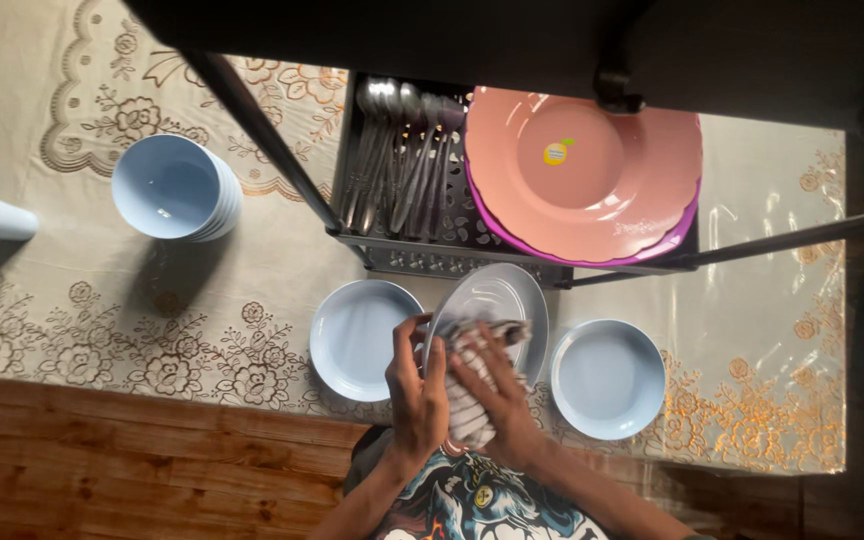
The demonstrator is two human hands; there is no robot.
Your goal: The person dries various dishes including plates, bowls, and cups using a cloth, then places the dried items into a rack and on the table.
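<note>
A lace-patterned cloth covers the surface (102,300), which bears a dark dish rack (432,255) with stacked pink plates (592,180) and a row of spoons (402,150). A stack of pale blue bowls (172,188) sits well to the left. Two blue plates (357,338) (607,378) lie flat below the rack; between them a third, tilted plate (497,295) is held up. The left hand (417,385) grips its edge, fingers curled; the right hand (492,385) presses what looks like a striped cloth (467,410) against it.
</note>
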